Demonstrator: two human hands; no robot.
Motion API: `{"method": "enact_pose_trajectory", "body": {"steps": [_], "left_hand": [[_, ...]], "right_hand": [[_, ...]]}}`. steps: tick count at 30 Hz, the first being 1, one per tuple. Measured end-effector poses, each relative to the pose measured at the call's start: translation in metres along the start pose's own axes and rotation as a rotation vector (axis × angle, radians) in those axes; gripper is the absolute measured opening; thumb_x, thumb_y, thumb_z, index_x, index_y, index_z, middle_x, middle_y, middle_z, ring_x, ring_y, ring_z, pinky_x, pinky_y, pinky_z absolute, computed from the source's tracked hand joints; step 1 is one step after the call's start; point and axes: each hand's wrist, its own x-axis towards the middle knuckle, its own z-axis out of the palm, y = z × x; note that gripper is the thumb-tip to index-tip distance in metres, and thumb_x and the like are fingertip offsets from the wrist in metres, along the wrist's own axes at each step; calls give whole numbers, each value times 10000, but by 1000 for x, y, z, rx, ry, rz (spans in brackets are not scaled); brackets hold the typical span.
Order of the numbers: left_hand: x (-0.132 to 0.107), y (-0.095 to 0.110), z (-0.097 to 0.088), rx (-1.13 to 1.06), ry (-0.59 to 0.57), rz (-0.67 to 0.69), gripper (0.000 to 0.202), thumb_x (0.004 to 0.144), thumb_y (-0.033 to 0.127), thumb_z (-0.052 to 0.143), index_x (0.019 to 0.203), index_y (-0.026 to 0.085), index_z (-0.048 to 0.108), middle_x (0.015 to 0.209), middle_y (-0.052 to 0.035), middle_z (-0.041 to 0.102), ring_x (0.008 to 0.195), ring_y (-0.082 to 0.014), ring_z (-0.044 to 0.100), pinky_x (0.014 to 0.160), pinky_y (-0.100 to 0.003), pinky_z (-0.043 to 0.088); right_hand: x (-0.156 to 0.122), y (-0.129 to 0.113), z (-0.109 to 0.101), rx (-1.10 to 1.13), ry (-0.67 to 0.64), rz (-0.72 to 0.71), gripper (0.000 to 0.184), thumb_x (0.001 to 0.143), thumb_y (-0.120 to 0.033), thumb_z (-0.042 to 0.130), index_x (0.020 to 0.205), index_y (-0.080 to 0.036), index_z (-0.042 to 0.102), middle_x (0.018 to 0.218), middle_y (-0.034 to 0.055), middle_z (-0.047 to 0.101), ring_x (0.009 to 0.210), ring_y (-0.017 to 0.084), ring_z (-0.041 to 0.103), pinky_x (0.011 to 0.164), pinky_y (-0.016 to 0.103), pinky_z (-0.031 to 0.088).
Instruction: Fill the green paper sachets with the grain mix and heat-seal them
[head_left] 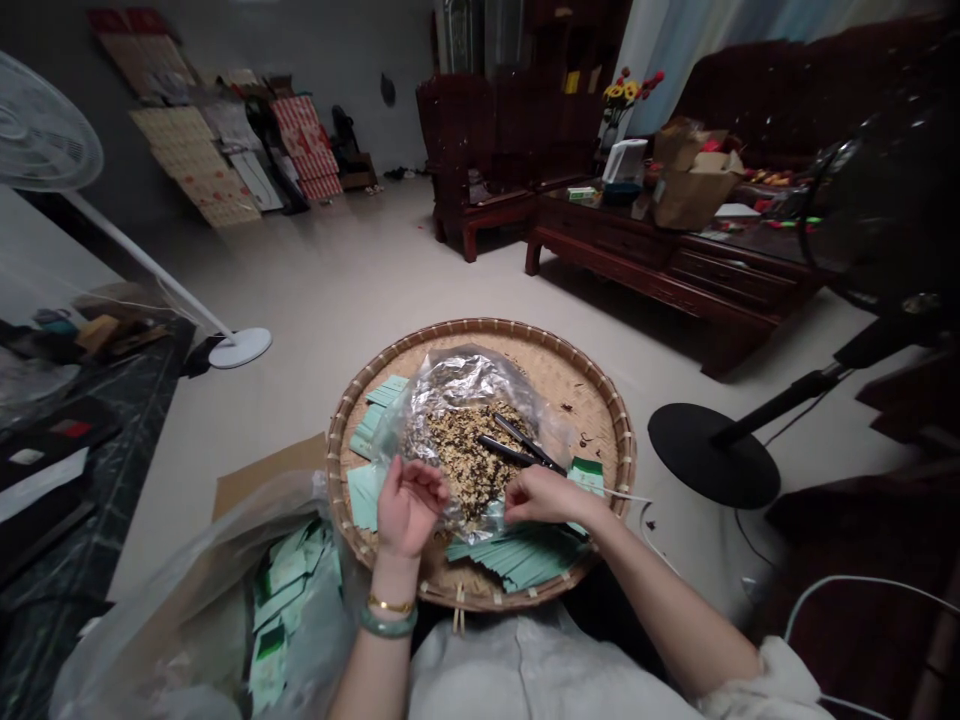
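My left hand [411,505] is palm up with its fingers loosely curled and apart, at the near left of a clear plastic bag [472,372]. Nothing shows in it. The bag lies spread open around a dried tan and black loose mix [461,450]. My right hand [536,495] has its fingers pinched together at the bag's near right edge; what they hold, if anything, is hidden. A black hair straightener [517,445] rests on the mix, just beyond that hand. Pale green packets [525,555] fan out below it, with more packets [367,430] at the left.
Everything sits on a round woven bamboo tray [616,400] at my lap. A large plastic bag [187,580] with green packets stands at the left, by a cardboard sheet [262,470]. A white fan [240,347], a black fan [712,455] and a wooden table [652,255] stand around.
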Motion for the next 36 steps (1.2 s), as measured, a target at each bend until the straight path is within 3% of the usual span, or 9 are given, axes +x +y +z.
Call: {"method": "enact_pose_trajectory", "body": {"steps": [6,12,18,23,27,29,32,36], "left_hand": [[10,-17,6,233,61,-67,205,820,271,567,859,106,681,719,-90,727,605,-174,676,535,-244,516],[9,-14,3,260,109,-54,188,817,253,560,889,109,659,711,-83,717,609,-154,669,551,-229,517],[8,-14,-2,264,138,-57,191,805,271,579,888,118,656,711,-74,715,598,-141,663,536,-216,501],[8,-14,-2,251,129,-73,192,797,272,586,879,116,662,703,-72,712,587,-140,659,522,-212,497],[7,-12,-3,285,147,-23,205,782,278,602,889,117,669,717,-75,716,638,-153,668,557,-226,508],[6,-11,-6,336,166,58,217,771,282,618,900,116,669,758,-83,723,710,-166,676,605,-238,514],[5,-10,-9,439,193,184,275,757,332,638,921,113,669,858,-112,727,841,-200,676,714,-272,512],[6,-16,-10,593,129,179,415,690,326,714,1054,141,636,1018,-128,706,956,-221,653,824,-304,487]], "right_hand": [[10,-32,37,-240,-16,-160,171,810,-313,610,903,-237,732,853,30,727,773,167,649,633,214,390],[37,-47,74,-503,-24,-92,205,837,-337,574,912,-228,730,856,73,726,806,224,667,647,259,446],[42,-52,81,-532,-9,-48,206,805,-337,603,863,-180,722,841,114,722,791,244,672,657,277,480],[44,-51,89,-523,20,-19,200,815,-196,532,874,-134,713,843,153,712,747,246,671,631,291,477],[42,-46,85,-481,38,-32,147,755,-201,585,801,-149,714,773,109,711,715,216,655,613,258,450],[39,-42,75,-340,106,-66,116,742,-205,593,760,-171,703,723,54,693,681,172,631,603,229,433],[35,-33,54,138,343,-119,110,747,-223,578,688,-165,650,659,13,631,602,124,572,554,208,421],[34,-23,35,714,476,-82,240,762,-419,570,720,-182,560,573,-21,550,466,115,516,442,228,438]]}}
